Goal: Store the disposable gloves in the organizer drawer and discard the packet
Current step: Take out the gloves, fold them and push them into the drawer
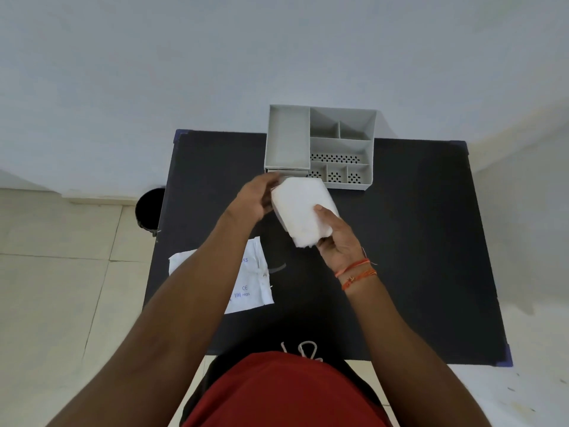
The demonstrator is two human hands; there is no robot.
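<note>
The white folded stack of thin disposable gloves sits gripped between our right hand and left hand, fingers curled around it, above the black table just before the grey plastic organizer, while the flat white packet lies near the table's left edge.

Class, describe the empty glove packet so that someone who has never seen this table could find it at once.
Start at the black table and go to its left edge, nearer the person than the grey organizer. The packet lies flat there, partly under the left forearm: a thin white wrapper, the only thing with blue print.
</note>
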